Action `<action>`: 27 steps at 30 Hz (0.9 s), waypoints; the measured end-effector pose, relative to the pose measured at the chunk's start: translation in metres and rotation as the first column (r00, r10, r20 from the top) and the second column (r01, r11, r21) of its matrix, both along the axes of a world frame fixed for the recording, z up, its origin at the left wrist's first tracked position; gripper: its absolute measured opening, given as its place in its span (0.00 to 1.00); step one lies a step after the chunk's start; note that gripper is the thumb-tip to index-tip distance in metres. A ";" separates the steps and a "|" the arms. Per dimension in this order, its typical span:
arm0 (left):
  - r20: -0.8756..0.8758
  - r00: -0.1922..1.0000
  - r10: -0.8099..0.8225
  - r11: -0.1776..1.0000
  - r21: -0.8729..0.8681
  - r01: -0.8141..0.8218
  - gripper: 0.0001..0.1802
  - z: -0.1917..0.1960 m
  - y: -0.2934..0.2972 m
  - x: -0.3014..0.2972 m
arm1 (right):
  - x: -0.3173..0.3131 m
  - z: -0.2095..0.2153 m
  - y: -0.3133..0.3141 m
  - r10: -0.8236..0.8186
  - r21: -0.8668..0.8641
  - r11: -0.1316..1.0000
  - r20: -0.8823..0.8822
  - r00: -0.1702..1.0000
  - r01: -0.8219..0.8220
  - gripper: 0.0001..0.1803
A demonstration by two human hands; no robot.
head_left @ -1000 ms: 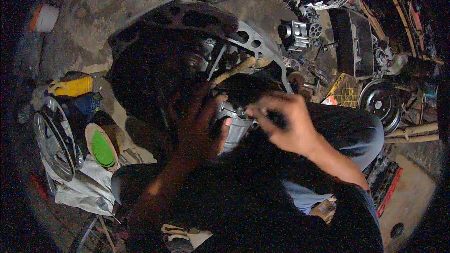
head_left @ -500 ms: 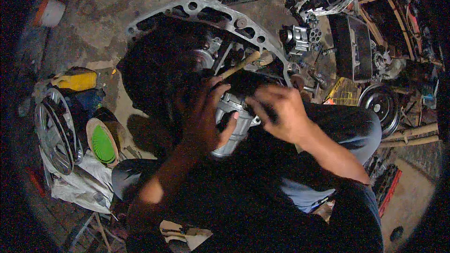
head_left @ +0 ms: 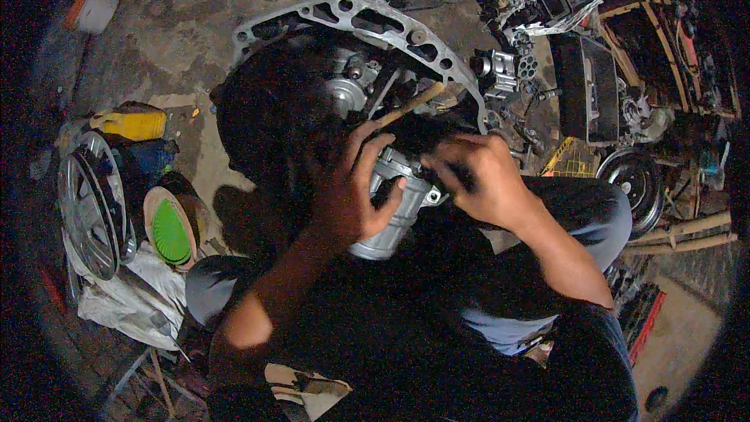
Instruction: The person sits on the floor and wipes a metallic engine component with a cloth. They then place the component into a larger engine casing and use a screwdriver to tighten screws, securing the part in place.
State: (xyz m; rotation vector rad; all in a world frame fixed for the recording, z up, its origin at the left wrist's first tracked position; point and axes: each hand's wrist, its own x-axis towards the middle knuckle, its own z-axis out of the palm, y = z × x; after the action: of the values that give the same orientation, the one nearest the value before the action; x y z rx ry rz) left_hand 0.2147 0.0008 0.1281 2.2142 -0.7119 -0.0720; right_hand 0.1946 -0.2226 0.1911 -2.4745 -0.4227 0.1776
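Head view: the silver cylindrical housing (head_left: 394, 223) sits between the hands, below a casing's perforated rim (head_left: 324, 5). Stained floor (head_left: 187, 39) spreads around, a green ribbed disc (head_left: 170, 233) toward its left edge, a black wheel (head_left: 641, 195) toward its right. The left hand (head_left: 355, 191) grasps the housing's left side; the right hand (head_left: 488, 180) curls at its upper right, its grip unclear.

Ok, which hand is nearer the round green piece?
Left: the left hand, at the silver housing, is right of the round green piece; the right hand is farther right.
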 end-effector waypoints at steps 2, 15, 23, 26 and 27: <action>0.013 1.000 -0.005 0.999 0.046 0.004 0.33 0.004 0.000 0.000 | 0.000 -0.001 0.006 -0.073 0.041 0.996 0.008 0.997 0.073 0.08; 0.017 1.000 0.014 0.999 0.047 -0.015 0.34 -0.002 0.000 -0.003 | 0.000 -0.009 -0.001 -0.012 0.043 0.999 0.031 0.999 0.010 0.13; 0.012 1.000 -0.004 0.998 0.065 0.003 0.33 0.005 0.000 -0.002 | 0.006 0.004 0.000 0.124 -0.116 0.986 0.048 0.991 -0.118 0.11; 0.021 1.000 -0.003 0.999 0.039 0.003 0.33 0.006 -0.002 -0.001 | 0.006 0.009 -0.003 0.140 -0.235 0.962 -0.019 0.990 -0.141 0.12; 0.015 1.000 -0.007 1.000 0.030 0.006 0.33 0.005 -0.002 -0.001 | 0.006 0.009 -0.003 0.154 -0.269 0.951 -0.011 0.988 -0.151 0.12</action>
State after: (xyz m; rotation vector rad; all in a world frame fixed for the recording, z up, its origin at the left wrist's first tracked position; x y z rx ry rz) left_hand 0.2138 -0.0008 0.1330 2.2434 -0.7311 -0.0692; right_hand 0.2006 -0.2252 0.2002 -2.7099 -0.6322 0.3040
